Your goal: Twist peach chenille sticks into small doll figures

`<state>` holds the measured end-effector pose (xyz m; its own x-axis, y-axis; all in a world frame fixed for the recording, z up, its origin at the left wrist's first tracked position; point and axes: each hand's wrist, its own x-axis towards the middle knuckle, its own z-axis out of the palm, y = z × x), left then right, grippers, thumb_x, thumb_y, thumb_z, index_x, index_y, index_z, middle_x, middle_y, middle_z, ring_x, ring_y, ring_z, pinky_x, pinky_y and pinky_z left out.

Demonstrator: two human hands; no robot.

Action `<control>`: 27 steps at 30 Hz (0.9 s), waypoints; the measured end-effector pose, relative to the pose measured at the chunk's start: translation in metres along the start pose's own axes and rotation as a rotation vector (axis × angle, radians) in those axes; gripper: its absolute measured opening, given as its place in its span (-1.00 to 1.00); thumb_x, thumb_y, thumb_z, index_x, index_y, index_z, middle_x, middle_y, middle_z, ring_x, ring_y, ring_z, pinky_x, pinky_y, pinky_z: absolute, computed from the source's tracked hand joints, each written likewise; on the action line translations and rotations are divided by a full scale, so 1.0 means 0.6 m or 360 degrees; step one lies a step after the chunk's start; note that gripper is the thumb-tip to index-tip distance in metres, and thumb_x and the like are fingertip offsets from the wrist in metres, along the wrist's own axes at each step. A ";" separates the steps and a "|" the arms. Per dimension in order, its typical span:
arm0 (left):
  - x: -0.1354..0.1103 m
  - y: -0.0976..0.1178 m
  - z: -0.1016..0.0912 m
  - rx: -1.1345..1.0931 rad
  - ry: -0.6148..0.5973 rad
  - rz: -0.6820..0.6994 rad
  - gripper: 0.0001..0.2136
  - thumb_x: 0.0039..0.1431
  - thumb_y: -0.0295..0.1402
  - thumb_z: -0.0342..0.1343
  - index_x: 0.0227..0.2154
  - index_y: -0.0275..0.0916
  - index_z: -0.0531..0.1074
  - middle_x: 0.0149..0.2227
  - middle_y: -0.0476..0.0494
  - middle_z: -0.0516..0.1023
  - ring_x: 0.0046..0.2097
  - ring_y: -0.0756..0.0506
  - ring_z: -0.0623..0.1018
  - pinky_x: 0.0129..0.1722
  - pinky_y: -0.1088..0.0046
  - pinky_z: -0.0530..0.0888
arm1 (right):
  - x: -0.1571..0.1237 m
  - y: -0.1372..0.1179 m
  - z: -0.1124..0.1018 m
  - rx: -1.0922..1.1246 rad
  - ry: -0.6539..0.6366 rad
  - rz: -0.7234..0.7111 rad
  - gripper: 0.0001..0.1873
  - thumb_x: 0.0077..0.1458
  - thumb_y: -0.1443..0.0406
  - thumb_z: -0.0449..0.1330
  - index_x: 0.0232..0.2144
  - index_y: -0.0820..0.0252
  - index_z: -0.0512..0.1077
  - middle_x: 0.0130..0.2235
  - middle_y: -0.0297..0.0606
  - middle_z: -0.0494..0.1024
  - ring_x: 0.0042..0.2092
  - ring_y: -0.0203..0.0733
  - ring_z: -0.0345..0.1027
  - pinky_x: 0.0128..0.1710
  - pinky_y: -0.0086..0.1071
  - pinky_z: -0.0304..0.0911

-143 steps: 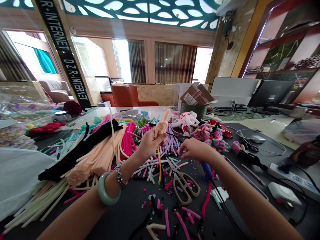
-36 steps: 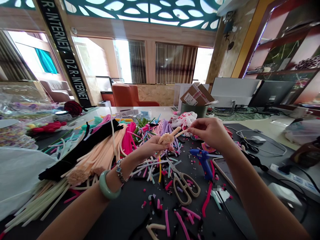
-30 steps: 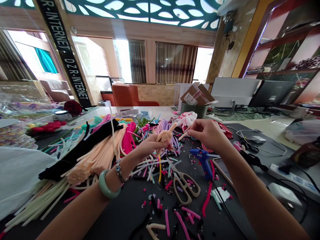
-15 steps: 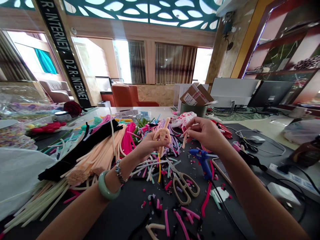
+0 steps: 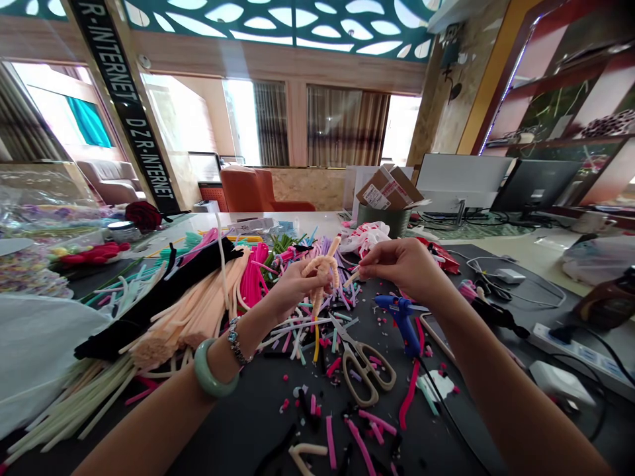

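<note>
My left hand (image 5: 296,287) pinches a peach pipe-cleaner figure (image 5: 323,266), bent into a rounded loop with a straight piece standing up and ends hanging below. To its right, my right hand (image 5: 397,263) is closed on a short peach pipe-cleaner piece (image 5: 352,277), which points toward the figure with a small gap between them. Scissors (image 5: 364,363) with beige handles lie partly open on the dark table below the hands. A blue glue gun (image 5: 404,320) rests just under my right wrist.
Bundles of peach pipe cleaners (image 5: 193,307) and a black bundle (image 5: 159,297) lie at left. Cut pink and black scraps (image 5: 332,439) litter the front. A phone (image 5: 439,340), a power strip (image 5: 585,350) and cables are at right. Behind stands a cardboard box (image 5: 389,188).
My right hand has turned and moved slightly left, swinging its short piece from nearly upright to pointing at the figure. The figure has tilted a little in my left hand.
</note>
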<state>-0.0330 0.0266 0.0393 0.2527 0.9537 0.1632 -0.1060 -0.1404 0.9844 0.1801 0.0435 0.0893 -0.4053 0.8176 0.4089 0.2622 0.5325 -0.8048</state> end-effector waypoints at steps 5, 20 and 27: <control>-0.001 0.000 -0.001 -0.0090 -0.0015 -0.0025 -0.80 0.04 -0.33 0.18 -0.28 -0.30 0.41 -0.43 -0.06 0.48 -0.38 -0.02 0.51 -0.28 0.41 0.44 | -0.001 0.004 0.016 0.0149 0.0116 -0.0098 -0.75 -0.23 0.19 0.38 -0.57 0.22 0.45 -0.49 -0.25 0.57 -0.39 -0.12 0.51 -0.35 -0.30 0.41; -0.006 0.007 0.003 -0.0186 -0.0179 0.0018 -0.82 0.04 -0.34 0.20 -0.30 -0.32 0.44 -0.41 -0.08 0.49 -0.40 0.02 0.47 -0.31 0.48 0.42 | -0.004 0.004 0.036 -0.0751 0.0394 -0.0387 -0.69 -0.07 0.12 0.29 -0.62 0.23 0.37 -0.62 -0.35 0.44 -0.56 -0.34 0.24 -0.49 -0.44 0.11; -0.005 0.006 0.010 -0.0123 -0.0132 0.0057 -0.83 0.04 -0.31 0.19 -0.37 -0.33 0.45 -0.45 -0.07 0.47 -0.40 0.01 0.45 -0.31 0.46 0.41 | -0.006 0.002 0.045 -0.0833 0.0077 -0.0433 -0.82 0.06 0.21 0.19 -0.37 0.19 0.52 -0.46 -0.27 0.58 -0.44 -0.24 0.41 -0.41 -0.44 0.17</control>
<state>-0.0286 0.0215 0.0428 0.3260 0.9226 0.2065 -0.1895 -0.1502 0.9703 0.1583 0.0357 0.0751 -0.4816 0.6389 0.5999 0.5564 0.7518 -0.3540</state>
